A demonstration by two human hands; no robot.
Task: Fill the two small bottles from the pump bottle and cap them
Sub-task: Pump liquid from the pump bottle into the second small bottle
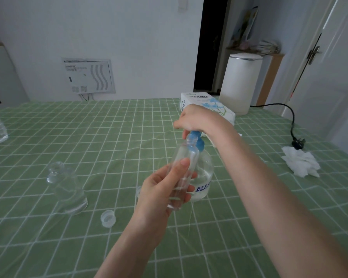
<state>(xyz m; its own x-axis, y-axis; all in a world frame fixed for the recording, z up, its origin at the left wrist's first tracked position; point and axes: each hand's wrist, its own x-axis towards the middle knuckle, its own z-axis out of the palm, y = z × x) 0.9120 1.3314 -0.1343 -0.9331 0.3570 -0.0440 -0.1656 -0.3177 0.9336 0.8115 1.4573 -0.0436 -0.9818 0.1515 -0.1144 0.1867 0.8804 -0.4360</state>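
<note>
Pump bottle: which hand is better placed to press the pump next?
Right hand: it holds the blue pump head from above, while the left hand grips the small bottle at its spout.

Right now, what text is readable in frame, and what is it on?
"TISSUE PAPER": tissue box; the smaller print under it is unreadable.
Blue Chinese characters, the first looks like "蓝": pump bottle label, cut off behind the small bottle in the left hand.
Wall panel: print too blurred to read.
</note>
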